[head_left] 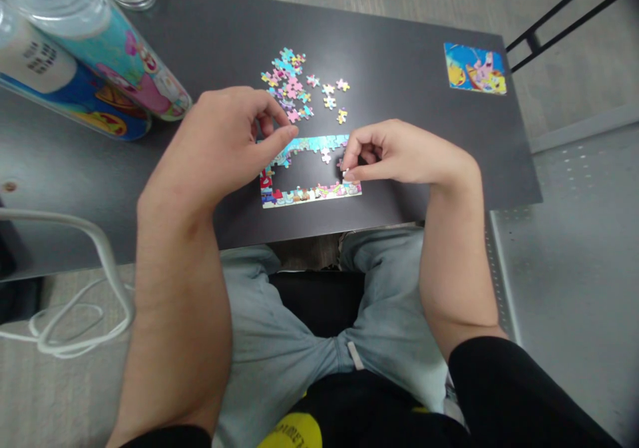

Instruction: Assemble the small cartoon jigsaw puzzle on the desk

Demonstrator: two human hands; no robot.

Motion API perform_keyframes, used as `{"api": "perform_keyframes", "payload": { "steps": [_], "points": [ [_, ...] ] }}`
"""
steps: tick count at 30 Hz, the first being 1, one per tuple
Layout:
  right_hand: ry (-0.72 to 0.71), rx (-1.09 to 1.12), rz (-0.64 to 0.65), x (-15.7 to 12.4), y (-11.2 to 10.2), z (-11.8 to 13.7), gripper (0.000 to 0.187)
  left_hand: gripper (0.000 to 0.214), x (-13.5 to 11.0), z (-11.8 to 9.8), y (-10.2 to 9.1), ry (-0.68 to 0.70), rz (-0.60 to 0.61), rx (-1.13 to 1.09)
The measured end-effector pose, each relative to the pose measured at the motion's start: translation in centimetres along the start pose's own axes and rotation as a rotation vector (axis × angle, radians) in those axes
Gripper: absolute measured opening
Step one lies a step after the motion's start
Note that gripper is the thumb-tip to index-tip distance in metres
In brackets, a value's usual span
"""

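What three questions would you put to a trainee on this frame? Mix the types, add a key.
1. True or false: the middle of the puzzle border is completely filled with pieces.

2. Multiple choice: seen by the wearer, where is the right hand?
A) At the border's left end
B) At the border's right end
C) Off the table, down by the knees

3. Short answer: what lies flat near the table's right end, as the wearer sees it?

Key:
1. False; bare tabletop shows inside it.
2. B
3. A picture card.
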State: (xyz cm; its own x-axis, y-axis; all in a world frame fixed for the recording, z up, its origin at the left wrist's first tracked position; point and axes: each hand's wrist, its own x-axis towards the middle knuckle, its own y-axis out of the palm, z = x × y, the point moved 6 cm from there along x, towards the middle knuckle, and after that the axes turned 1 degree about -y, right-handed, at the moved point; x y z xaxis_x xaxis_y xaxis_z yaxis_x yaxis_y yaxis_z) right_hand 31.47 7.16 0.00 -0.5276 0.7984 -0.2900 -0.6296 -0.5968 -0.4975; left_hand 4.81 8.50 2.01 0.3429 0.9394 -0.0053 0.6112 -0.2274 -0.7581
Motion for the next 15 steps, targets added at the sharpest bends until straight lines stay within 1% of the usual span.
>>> {"api": "perform_keyframes", "payload": {
  "steps": [2, 6, 8, 11, 15],
  "points": [
    [0.01, -0.022, -0.009, 0.2, 0.1, -0.1, 0.028, 0.017, 0.0, 0.0, 0.1, -0.012, -0.003, 0.005],
    [0.012, 0.0, -0.04, 0.2, -0.1, -0.6, 0.036, 0.013, 0.2, -0.1, 0.5, 0.023, -0.001, -0.015],
    [-0.013, 0.024, -0.064, 0.1, -0.3, -0.7, 0.036, 0.013, 0.3, 0.0, 0.8, 0.046, 0.01, -0.022],
    [-0.033, 0.002, -0.108, 0.0, -0.7, -0.7, 0.035, 0.016, 0.6, 0.2, 1.1, 0.071, -0.001, -0.011],
    [0.001, -0.019, -0.101, 0.3, -0.4, -0.7, 0.04, 0.017, 0.9, 0.5, 1.5, 0.065, -0.005, -0.011]
  ]
}}
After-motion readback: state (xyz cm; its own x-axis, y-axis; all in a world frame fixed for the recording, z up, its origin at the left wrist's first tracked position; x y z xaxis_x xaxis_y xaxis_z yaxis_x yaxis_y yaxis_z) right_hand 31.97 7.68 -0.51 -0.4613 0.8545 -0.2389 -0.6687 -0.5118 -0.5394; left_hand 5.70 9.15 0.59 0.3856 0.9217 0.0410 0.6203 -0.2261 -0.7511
